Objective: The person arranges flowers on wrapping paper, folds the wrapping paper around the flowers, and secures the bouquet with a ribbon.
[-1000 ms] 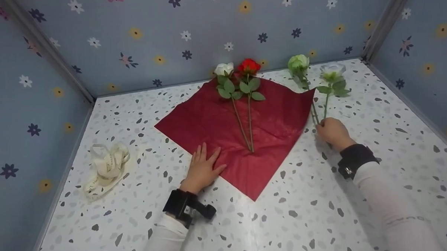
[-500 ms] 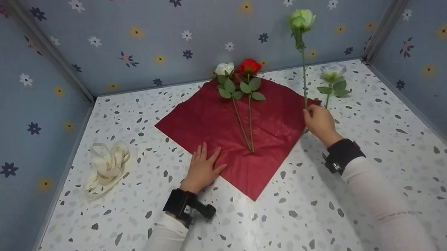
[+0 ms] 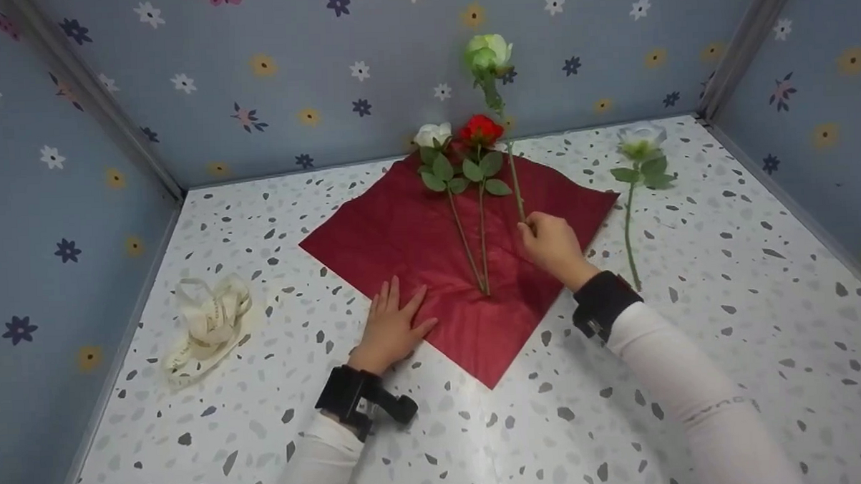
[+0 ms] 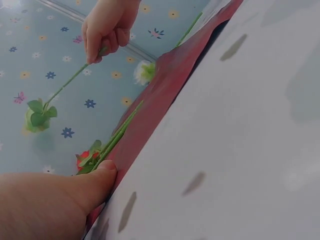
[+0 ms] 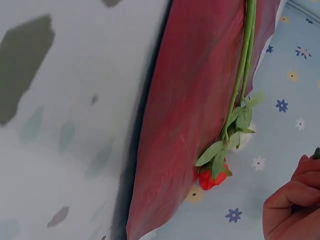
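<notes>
My right hand (image 3: 551, 246) pinches the stem of a green rose (image 3: 488, 54) above the right part of a dark red wrapping sheet (image 3: 416, 228). The bloom stands up in front of the back wall. With fingers spread, my left hand (image 3: 389, 328) rests on the sheet's lower left edge. On the sheet lie a white rose (image 3: 432, 134) and a red rose (image 3: 481, 130), stems converging toward the sheet's lower corner. In the left wrist view, the right hand (image 4: 111, 30) grips the green rose's stem (image 4: 70, 80) in the air.
A pale rose (image 3: 641, 149) with a green centre lies on the speckled table (image 3: 566, 438), right of the sheet. A loose cream ribbon (image 3: 211, 318) is heaped at the left. Flower-patterned walls (image 3: 366, 51) enclose the back and both sides.
My right hand has lifted the green rose from beside the pale rose and carried it left over the sheet. The sheet's raised right corner has dropped. My left hand has stayed put.
</notes>
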Motion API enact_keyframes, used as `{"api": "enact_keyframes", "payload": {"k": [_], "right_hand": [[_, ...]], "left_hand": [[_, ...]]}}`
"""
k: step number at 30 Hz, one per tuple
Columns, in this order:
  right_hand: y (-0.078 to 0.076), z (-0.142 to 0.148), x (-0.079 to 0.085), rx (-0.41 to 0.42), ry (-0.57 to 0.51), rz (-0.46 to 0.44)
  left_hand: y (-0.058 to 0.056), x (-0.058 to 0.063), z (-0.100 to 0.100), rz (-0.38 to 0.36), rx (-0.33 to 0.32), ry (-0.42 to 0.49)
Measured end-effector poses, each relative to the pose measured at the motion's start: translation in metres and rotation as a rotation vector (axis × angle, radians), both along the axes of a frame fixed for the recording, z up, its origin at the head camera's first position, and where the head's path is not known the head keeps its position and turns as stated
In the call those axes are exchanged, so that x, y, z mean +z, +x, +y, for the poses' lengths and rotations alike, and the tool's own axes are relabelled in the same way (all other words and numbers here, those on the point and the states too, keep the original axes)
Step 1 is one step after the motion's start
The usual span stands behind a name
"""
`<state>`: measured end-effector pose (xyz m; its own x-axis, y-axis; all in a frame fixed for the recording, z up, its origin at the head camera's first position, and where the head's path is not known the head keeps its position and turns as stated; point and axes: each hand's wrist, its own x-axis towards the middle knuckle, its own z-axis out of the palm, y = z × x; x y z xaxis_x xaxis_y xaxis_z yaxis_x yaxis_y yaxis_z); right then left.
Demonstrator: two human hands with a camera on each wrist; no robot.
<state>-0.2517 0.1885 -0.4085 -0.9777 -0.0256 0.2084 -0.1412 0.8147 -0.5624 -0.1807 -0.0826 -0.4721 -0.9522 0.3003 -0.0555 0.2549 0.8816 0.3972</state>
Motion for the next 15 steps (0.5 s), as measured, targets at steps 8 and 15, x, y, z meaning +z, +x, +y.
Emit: {"api": "enact_keyframes", "payload": {"k": [8, 15], "right_hand": [[0.004, -0.019, -0.013, 0.070, 0.006, -0.018], [0.005, -0.025, -0.019, 0.105, 0.041, -0.046]], "left_hand": [[0.001, 0.000, -0.001, 0.002, -0.003, 0.011], [0.000, 0.000, -0.002, 0.009, -0.009, 0.010]]}}
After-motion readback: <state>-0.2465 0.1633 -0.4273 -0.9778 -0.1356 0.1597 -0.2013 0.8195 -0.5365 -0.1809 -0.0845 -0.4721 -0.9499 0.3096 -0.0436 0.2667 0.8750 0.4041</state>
